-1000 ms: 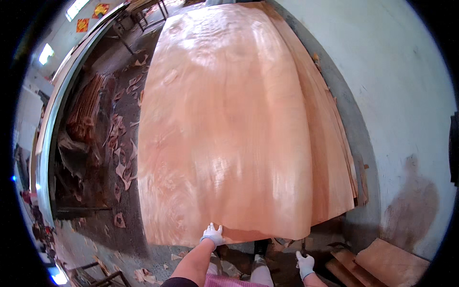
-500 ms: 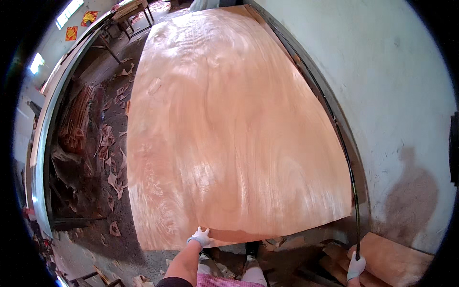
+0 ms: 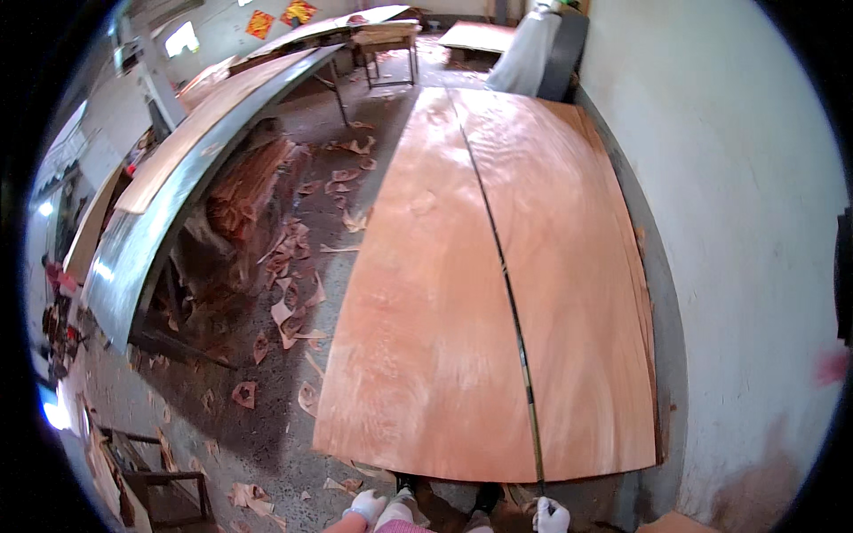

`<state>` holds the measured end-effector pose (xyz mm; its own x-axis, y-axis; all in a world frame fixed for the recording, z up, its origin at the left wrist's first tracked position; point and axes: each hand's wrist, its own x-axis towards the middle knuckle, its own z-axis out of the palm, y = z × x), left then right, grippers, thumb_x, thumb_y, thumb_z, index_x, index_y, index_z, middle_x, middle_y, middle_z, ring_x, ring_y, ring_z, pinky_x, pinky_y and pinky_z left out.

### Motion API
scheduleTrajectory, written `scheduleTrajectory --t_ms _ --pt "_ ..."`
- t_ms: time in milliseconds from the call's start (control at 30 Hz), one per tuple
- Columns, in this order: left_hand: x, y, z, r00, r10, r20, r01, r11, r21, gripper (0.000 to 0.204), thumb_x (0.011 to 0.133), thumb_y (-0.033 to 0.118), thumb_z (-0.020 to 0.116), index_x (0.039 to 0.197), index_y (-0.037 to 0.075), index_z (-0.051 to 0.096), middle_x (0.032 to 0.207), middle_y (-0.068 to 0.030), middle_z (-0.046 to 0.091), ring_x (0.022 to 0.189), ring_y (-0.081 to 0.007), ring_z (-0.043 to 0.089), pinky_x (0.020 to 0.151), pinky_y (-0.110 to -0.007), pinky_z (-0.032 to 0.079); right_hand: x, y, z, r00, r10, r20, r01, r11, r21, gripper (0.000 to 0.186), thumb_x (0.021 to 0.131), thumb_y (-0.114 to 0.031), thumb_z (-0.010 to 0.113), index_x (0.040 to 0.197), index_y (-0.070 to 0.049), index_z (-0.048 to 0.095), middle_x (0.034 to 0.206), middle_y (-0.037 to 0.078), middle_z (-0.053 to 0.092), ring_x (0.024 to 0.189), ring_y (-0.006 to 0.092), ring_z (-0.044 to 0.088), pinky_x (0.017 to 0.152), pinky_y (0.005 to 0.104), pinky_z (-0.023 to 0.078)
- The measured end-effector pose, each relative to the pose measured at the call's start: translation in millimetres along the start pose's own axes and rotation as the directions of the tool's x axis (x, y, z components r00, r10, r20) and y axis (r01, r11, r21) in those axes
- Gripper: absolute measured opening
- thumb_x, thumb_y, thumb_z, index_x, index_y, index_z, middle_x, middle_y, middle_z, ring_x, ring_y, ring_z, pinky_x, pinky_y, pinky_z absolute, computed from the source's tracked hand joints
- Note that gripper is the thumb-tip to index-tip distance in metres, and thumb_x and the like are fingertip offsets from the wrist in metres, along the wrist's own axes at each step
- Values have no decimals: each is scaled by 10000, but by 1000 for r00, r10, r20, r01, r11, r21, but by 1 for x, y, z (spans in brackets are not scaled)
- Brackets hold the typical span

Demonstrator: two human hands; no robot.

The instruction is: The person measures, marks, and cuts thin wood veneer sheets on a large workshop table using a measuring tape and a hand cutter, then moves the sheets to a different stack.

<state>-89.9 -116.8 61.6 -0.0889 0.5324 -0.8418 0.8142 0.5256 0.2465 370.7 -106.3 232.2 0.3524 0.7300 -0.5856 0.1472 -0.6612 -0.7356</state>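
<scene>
A large, thin sheet of pinkish-tan wood veneer (image 3: 426,311) lies in front of my feet, its near edge just beyond my shoes. My right hand (image 3: 551,515), in a white glove, is closed around the near end of a long, slender dark pole (image 3: 506,275). The pole runs lengthwise above or on the sheet toward its far end; I cannot tell where it touches. My left hand (image 3: 367,505), also white-gloved, is beside my leg, short of the sheet's near edge. Its fingers look loosely stretched and nothing shows in them.
To the left stands a long metal-topped table (image 3: 178,213) with wood sheets on it. Veneer scraps (image 3: 289,311) litter the floor between. A pale wall (image 3: 720,222) borders the right side. A small wooden frame (image 3: 164,489) stands at lower left, and a wooden stand (image 3: 386,40) farther back.
The pole has swung left from beside the wall to over the sheet, with my right hand on it. My left hand has come off the sheet's near edge. The view has shifted.
</scene>
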Motion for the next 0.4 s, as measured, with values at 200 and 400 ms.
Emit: scheduleTrajectory --t_ms 200,400 --pt "-53 -121 -35 857 394 -333 -315 911 267 331 914 322 607 1117 67 667 1017 -130 694 896 -259 661 842 -432 522 -33 -45 72 980 121 158 -137 986 97 333 958 -391 571 935 -74 669 532 3 524 380 102 460 341 261 354" --pt "-78 -165 -73 979 78 -191 -69 996 54 467 872 433 530 1086 47 681 1090 -195 675 1056 -334 630 918 -404 484 -66 -97 107 998 -34 55 37 998 -51 333 974 -370 546 924 -71 684 560 -3 558 409 91 474 392 247 381"
